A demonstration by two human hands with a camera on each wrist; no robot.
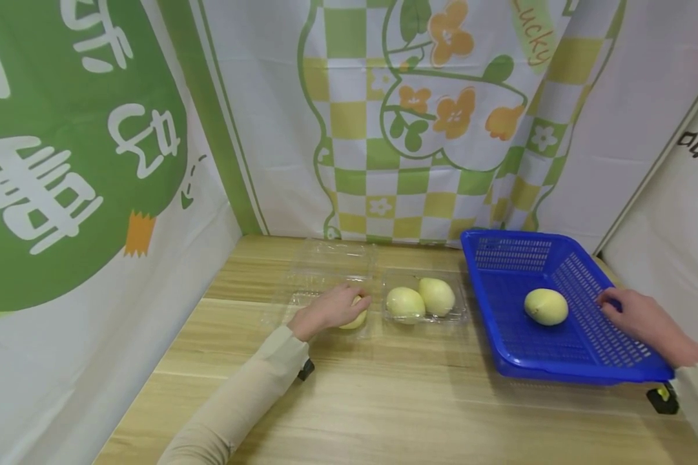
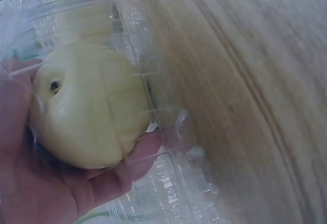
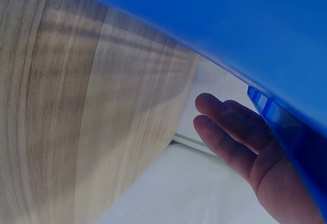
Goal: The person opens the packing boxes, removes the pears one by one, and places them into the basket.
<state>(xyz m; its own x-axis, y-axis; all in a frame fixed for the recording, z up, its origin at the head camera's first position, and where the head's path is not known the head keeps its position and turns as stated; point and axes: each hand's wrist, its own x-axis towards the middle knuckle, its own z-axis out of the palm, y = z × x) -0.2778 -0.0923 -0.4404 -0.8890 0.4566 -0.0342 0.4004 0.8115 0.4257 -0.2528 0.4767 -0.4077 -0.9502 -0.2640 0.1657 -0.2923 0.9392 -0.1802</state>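
My left hand (image 1: pixel 329 309) reaches into an open clear plastic clamshell box (image 1: pixel 334 258) at the left. Its thumb and fingers curl round a pale yellow pear (image 2: pixel 94 111), which sits low inside the box wall. The blossom end of that pear faces the left wrist camera. Over the right side of a blue plastic basket (image 1: pixel 581 369) is my right hand (image 1: pixel 642 320), its fingers loosely bent and holding nothing. One more pear (image 1: pixel 546 307) lies on the basket floor, left of the right hand.
Between the two hands stands a second clear box (image 1: pixel 458 315) with two pears (image 1: pixel 405 303) in it. The wooden table (image 1: pixel 372 407) ends at a printed curtain (image 1: pixel 349 148) behind and a cloth wall (image 1: pixel 168 284) at left.
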